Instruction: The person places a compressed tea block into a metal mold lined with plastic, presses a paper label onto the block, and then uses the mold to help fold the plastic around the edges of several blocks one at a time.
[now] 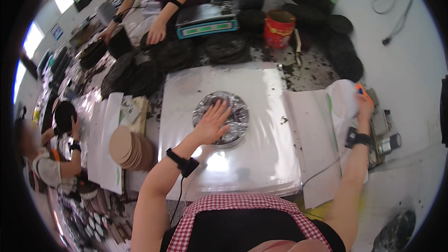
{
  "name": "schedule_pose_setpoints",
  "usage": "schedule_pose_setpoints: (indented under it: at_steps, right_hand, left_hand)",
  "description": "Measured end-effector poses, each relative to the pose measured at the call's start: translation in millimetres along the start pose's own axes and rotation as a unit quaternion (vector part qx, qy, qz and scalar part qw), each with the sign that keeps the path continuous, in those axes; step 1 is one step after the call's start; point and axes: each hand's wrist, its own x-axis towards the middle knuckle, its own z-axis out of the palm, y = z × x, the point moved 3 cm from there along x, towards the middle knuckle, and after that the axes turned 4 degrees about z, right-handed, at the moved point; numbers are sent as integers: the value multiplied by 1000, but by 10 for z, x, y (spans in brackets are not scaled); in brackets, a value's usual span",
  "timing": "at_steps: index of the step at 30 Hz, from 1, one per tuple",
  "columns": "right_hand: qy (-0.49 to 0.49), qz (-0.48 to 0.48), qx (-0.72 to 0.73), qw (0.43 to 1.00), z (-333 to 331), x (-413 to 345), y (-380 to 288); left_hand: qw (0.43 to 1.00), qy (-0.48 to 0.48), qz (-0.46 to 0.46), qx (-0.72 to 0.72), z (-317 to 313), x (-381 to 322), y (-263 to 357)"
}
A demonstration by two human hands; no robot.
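My left hand (212,125) lies palm down, fingers spread, on a round dark cake wrapped in clear plastic film (239,112). The cake sits in a shallow round metal mould or tray (229,144), whose rim shows at the lower edge. Under it is a stack of clear plastic sheets (266,168). Far to the right, my right hand (364,107) is blurred, at an orange-and-blue object (365,92) by the edge of white paper sheets (315,119). Whether the fingers grip that object is unclear.
Left are round cardboard discs (120,145) and more white paper (105,147). Dark round cakes (227,47), a digital scale (208,28) and a red bucket (279,29) stand behind. Two people work nearby, one hand (156,32) beside the scale. A metal canister (389,142) lies right.
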Motion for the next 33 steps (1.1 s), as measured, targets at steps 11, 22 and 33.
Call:
schedule_pose_setpoints:
  at_steps: [11,22,33]
  right_hand:
    - [-431,-365,47,824,1843,-3176,-2569]
    - [-362,-284,-6,888,2957,-3434,-2802]
    - [-329,-406,-283,804,3180,-3686,-2848]
  left_hand:
    - [999,39,-1,-16,66,4,-58]
    - [978,111,74,-163,31,-18,-22]
    - [999,-22,6,-28,-269,-38,-123]
